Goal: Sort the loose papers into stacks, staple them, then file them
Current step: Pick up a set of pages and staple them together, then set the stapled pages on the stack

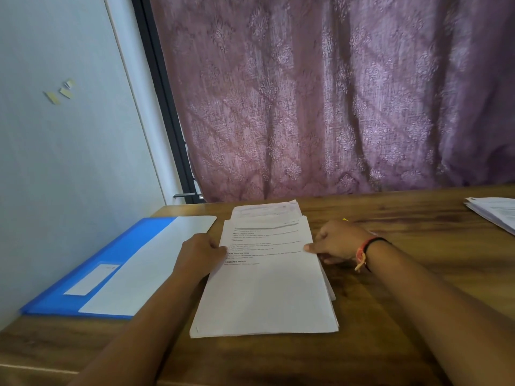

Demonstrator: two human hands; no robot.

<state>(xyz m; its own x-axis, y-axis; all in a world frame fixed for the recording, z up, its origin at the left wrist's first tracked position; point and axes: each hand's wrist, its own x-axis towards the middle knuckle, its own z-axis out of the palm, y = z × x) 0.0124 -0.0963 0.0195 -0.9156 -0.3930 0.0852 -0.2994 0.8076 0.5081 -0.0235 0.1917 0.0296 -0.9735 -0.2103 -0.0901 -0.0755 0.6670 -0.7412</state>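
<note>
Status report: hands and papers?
Left hand, right hand holding paper stack by its sides. Stack flat on table. Blue folder left, second pile right; neither blocking.

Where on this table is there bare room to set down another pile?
Widest bare wood lies on the table between the middle stack and the far-right pile, beyond the right hand. A smaller patch lies between that stack and the near edge. The left is crowded: the blue folder sits close to the left hand.
</note>
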